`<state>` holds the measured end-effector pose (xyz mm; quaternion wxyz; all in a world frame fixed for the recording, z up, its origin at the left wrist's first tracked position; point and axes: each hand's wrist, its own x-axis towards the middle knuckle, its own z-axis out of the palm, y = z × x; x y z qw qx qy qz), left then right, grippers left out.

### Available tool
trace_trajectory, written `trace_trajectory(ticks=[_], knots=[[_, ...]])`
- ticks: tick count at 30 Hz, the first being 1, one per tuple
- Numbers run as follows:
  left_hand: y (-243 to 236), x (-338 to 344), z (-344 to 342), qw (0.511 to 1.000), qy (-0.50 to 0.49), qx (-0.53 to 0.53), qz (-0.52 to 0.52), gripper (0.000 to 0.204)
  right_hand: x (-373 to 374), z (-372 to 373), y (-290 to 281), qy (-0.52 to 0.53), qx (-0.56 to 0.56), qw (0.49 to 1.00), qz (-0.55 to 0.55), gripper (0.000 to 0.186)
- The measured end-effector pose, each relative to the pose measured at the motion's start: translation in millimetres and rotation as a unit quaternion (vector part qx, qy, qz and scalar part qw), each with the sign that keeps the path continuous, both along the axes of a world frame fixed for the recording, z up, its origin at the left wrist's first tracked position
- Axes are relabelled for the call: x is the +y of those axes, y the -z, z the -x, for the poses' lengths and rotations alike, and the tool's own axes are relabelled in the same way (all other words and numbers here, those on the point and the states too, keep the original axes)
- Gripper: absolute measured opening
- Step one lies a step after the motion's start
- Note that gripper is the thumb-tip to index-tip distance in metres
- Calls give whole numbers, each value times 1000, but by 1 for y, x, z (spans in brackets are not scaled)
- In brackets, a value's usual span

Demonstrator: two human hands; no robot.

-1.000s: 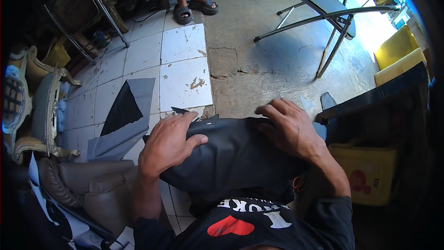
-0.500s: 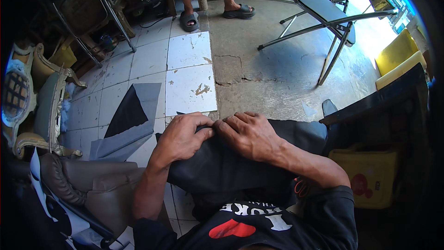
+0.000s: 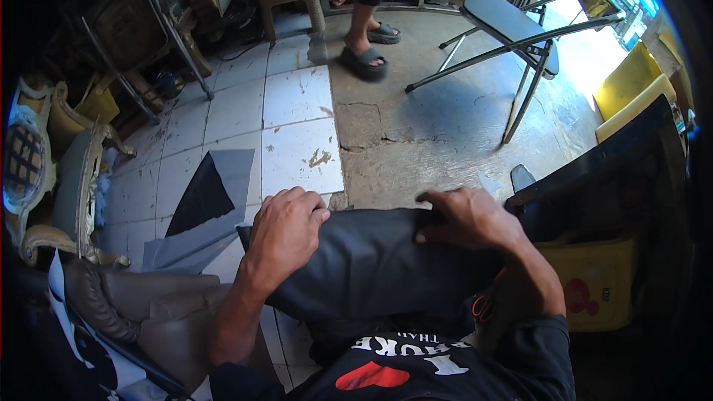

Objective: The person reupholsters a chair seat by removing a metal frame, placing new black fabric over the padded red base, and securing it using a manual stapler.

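Note:
Across my lap lies a broad piece of black leather-like material (image 3: pixel 371 252), its far edge running nearly straight between my hands. At the left end, my left hand (image 3: pixel 290 230) is closed over that edge, thumb pressed near the fingers. Over the right part of the same edge is my right hand (image 3: pixel 475 219), its thumb and forefinger apart; its other fingers are partly hidden. What lies beneath the material is hidden from view.
Grey and black sheet material (image 3: pixel 204 200) lies on the tiles at left. Beside me are brown padded upholstery (image 3: pixel 178 312) and an ornate chair frame (image 3: pixel 74 171). A folding chair (image 3: pixel 505 18) stands ahead right; a person's sandalled foot (image 3: pixel 364 63) is farther off. A yellow crate (image 3: pixel 594 282) is at right.
My hands were together at the middle of the edge; they have moved apart, the right one farther right with its fingers spread. The person ahead has stepped right. The view has shifted slightly.

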<state>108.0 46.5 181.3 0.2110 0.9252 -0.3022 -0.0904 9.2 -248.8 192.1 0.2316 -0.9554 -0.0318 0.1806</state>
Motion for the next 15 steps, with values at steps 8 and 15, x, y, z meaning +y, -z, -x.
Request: trace_trajectory(ticks=[8,15], knots=[[15,-51,43,991,83,-104,-7,74,9,18,28,30,-168,985,11,18],[37,-52,31,996,-14,10,84,34,23,30,61,64,-310,946,73,13]])
